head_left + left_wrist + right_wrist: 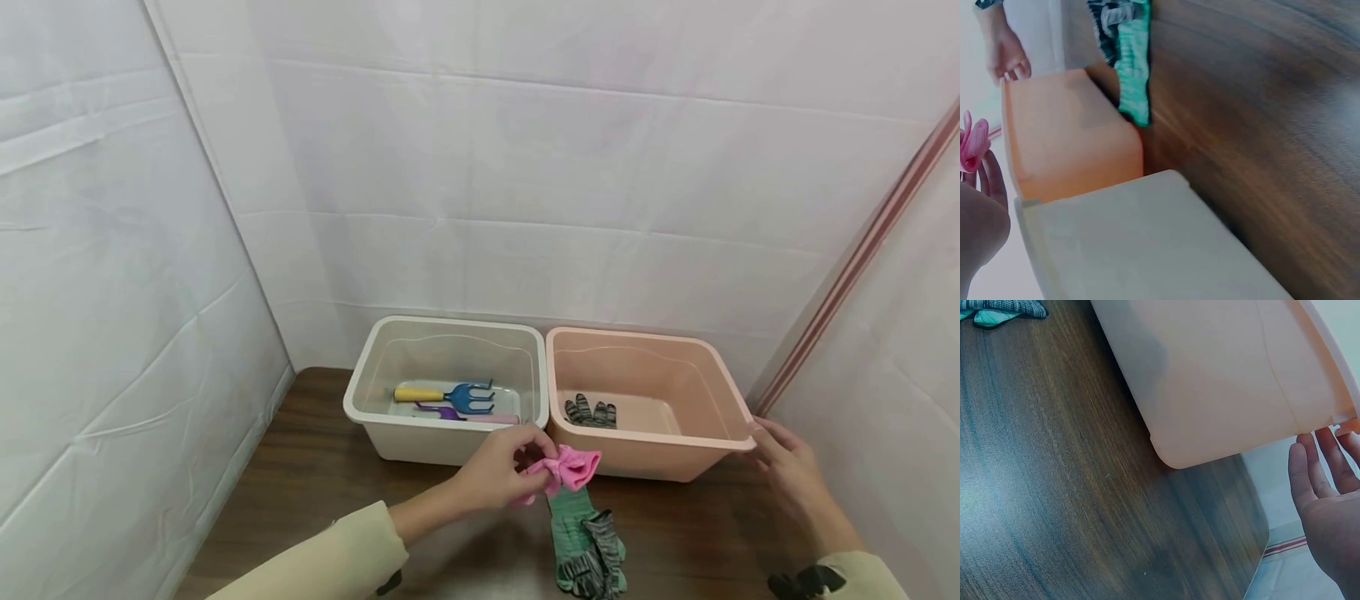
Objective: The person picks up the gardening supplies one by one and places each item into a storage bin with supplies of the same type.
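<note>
My left hand (pixel 506 468) pinches a bunched pink fabric piece (pixel 576 468) in front of the peach bin (pixel 622 454); its folds hide its full shape. Below it, a green glove (pixel 570 529) lies on the table with a grey-and-black striped glove (pixel 600 550) against it. My right hand (pixel 787 471) holds the peach bin's rim at the near right corner, seen from below in the right wrist view with fingertips (pixel 1322 437) at the rim. Inside that bin rests a striped dark glove (pixel 591 412), partly hidden by the front wall.
A white bin (pixel 435 442) stands left of the peach bin, their rims close together. In it lie a blue hand fork (pixel 468 397) with a yellow handle and a purple tool (pixel 450 412) with a pink handle. White sheeting (pixel 465 167) surrounds the brown wooden table (pixel 300 483).
</note>
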Motion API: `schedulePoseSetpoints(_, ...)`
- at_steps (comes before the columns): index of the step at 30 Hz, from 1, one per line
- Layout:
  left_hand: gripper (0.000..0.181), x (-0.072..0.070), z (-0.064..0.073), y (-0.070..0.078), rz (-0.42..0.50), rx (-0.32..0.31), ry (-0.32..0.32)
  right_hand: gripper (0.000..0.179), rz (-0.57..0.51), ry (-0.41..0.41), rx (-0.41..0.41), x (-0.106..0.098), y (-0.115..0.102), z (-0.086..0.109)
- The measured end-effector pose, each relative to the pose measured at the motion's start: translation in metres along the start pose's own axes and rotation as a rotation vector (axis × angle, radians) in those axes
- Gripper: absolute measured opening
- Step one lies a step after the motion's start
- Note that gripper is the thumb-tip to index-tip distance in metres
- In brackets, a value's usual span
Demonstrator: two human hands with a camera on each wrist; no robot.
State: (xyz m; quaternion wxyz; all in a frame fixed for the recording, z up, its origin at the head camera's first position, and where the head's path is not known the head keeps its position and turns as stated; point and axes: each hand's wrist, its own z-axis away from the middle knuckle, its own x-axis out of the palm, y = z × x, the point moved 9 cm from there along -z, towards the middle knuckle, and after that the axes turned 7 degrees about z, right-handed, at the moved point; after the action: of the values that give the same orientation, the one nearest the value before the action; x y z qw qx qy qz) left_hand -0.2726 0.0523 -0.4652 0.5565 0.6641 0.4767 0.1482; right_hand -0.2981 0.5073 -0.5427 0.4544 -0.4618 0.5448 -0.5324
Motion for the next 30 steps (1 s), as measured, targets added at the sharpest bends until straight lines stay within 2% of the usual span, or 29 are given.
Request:
schedulePoseSetpoints(5,0.019,-0.004,-0.01,0.006,0.016,0.02,0.03,0.018,-0.029,-0.003,-0.004,0.0,0.002,-0.003)
schedulePoseSetpoints(14,0.018,-0.008,-0.024,0.007,-0.017,-0.012,0.065,0.017,-0.026,0.003,-0.001,-0.001,0.003,-0.002)
schedulePoseSetpoints(30,0.019,-0.012,-0.053,-0.002,0.022,-0.054,0.174,0.018,-0.033,0.005,0.013,0.002,0.0,0.0)
